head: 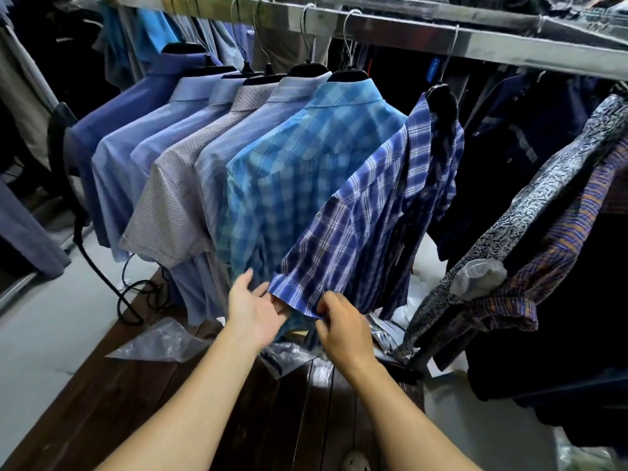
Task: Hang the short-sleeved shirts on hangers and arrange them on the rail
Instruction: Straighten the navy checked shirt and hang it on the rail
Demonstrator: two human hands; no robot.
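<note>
A dark blue plaid short-sleeved shirt hangs on a black hanger from the shiny metal rail. It is the rightmost of a row of several blue and grey shirts; a light blue checked shirt is its left neighbour. My left hand holds the hem of the plaid shirt's sleeve from the left, fingers under the cloth. My right hand pinches the same sleeve hem from the right, fingers curled.
Patterned and dark garments hang on the right. Below lies a dark wooden table with clear plastic bags. A black steamer hose and cable stand at the left over a pale floor.
</note>
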